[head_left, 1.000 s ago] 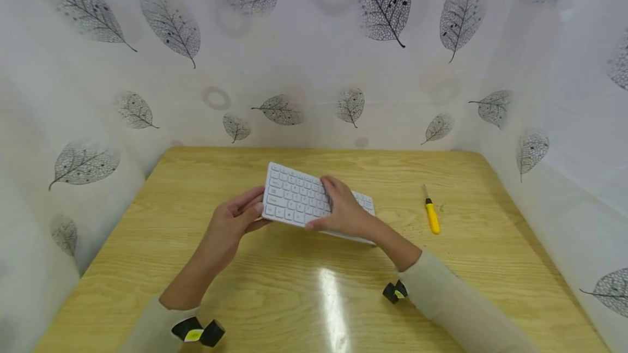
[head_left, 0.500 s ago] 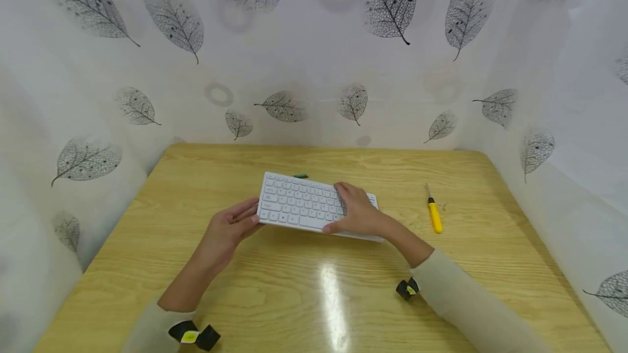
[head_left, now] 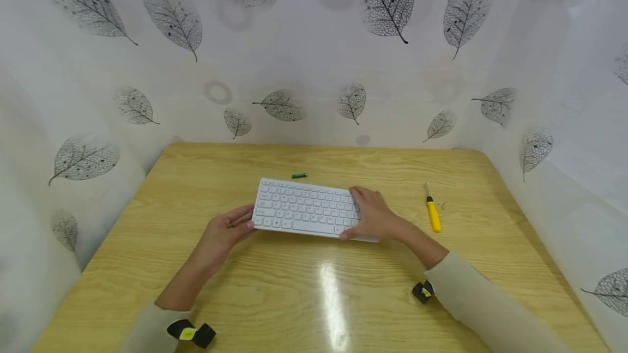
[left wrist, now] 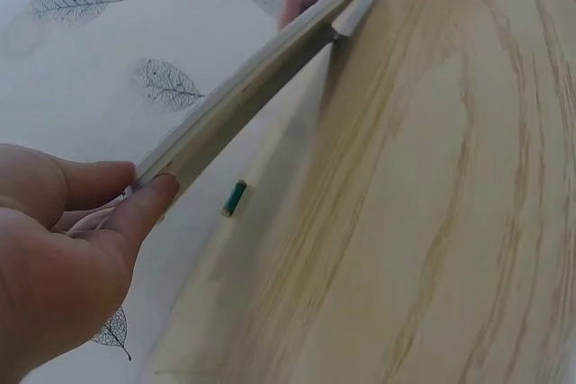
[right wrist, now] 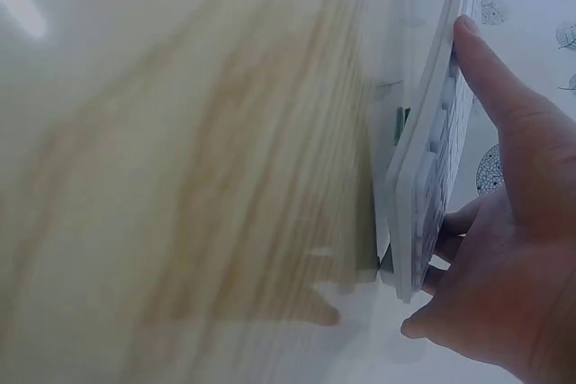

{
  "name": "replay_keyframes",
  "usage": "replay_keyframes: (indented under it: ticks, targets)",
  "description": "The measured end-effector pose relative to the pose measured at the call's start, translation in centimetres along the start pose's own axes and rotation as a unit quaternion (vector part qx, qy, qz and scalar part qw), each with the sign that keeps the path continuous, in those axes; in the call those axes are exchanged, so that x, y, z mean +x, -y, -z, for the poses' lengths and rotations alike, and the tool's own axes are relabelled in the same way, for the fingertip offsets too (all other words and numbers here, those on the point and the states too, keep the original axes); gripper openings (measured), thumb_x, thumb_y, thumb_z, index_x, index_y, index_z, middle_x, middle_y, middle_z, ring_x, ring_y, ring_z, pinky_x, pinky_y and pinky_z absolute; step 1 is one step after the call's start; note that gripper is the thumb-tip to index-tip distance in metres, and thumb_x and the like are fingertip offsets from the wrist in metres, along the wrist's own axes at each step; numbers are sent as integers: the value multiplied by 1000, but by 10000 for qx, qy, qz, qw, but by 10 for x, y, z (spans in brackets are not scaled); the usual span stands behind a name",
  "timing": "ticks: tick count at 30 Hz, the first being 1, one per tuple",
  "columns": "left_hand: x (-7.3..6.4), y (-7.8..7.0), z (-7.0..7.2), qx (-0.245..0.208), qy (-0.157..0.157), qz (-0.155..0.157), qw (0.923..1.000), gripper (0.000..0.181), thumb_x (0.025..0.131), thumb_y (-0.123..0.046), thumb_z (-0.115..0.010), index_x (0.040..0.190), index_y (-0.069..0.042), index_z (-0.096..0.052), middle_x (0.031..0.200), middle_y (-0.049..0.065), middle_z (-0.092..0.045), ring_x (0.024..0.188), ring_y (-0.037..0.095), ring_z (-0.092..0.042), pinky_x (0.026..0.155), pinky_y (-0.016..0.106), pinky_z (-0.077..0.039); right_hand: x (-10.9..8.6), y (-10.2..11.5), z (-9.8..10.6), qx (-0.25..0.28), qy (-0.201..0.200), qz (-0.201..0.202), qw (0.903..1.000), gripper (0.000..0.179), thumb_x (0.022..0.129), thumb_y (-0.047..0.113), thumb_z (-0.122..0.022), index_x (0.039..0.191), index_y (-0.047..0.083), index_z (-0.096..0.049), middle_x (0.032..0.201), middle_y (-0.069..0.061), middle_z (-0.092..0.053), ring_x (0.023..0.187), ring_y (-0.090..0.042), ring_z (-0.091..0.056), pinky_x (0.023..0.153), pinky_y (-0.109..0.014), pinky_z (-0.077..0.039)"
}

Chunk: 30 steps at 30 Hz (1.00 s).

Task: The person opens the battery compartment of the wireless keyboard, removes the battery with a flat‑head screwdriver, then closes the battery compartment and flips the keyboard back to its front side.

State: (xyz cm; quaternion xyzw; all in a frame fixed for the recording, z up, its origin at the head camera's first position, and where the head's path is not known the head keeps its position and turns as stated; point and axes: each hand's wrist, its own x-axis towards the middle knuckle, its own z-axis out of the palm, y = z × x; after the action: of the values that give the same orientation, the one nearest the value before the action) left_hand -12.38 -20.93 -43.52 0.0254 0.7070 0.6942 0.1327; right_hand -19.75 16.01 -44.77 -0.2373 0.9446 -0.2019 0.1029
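A white keyboard (head_left: 309,208) is held by both hands, keys up, over the wooden table. At its left end my left hand (head_left: 223,236) pinches the edge between thumb and fingers, as the left wrist view confirms. My right hand (head_left: 375,215) spans the right part from above, thumb on the near edge and fingers at the far edge. The left wrist view shows the keyboard (left wrist: 234,87) tilted, its left end raised off the tabletop and its far end low. Just behind the keyboard lies a small green battery (head_left: 299,175).
To the right lies a screwdriver (head_left: 433,214) with a yellow handle, its tip pointing away from me. Small dark specks lie beside it. A white leaf-patterned curtain (head_left: 314,70) encloses the table (head_left: 245,298) at the back and sides.
The keyboard's left end has come lower and nearer, uncovering the green battery behind it. My right hand has slid rightward along the keyboard; my left hand still pinches the left end.
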Motion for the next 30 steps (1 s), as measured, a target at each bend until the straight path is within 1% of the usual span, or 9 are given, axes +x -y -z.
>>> replay_keyframes:
  ticks: [4,9,12,16,20,24,30]
  targets:
    - [2,7,6,317,59,57,9995,55,103,-8,-56,153,2,-36,152,21,-47,138,30,-49,102,27,-50,-2,-1,2,15,99,44,9999,133,65,64,-85,157,-6,-19,162,-26,-24,149,-45,-22,122,-62,-13]
    - [2,16,13,781,186,197,9966,56,100,-12,-61,151,0,-40,149,21,-51,138,31,-50,100,24,-50,-1,-1,1,217,242,92,9994,137,64,63,-87,158,-6,-15,163,-26,-19,151,-45,-17,123,-57,-16]
    - [3,19,14,914,260,273,9951,57,100,-11,-61,151,1,-40,149,21,-50,138,32,-50,102,26,-49,-1,-2,-1,210,266,96,9994,139,64,64,-87,158,-6,-14,163,-26,-17,151,-45,-16,123,-57,-17]
    - [4,19,13,1242,161,421,9912,56,99,-10,-63,150,0,-43,148,19,-53,136,31,-53,103,30,-50,0,-2,-3,180,265,116,9994,140,62,65,-87,158,-6,-14,163,-26,-17,151,-45,-15,123,-57,-16]
    - [6,17,12,1621,28,527,9854,55,97,-10,-65,148,-1,-47,146,18,-55,133,30,-56,104,37,-50,0,-1,-5,173,263,85,9995,140,62,64,-88,158,-6,-14,163,-26,-17,151,-45,-14,123,-56,-15]
    - [9,17,12,1775,-82,595,9823,53,95,-9,-67,145,-1,-51,143,17,-58,131,30,-58,103,39,-51,0,1,-5,120,257,61,9996,140,62,63,-88,158,-6,-14,163,-26,-17,151,-45,-14,123,-56,-15]
    - [13,18,12,2242,-111,462,9734,48,94,-8,-68,140,-1,-57,139,17,-61,127,31,-61,102,41,-51,0,-1,-5,62,213,104,9997,139,62,64,-88,158,-5,-15,163,-26,-19,151,-45,-16,123,-57,-16]
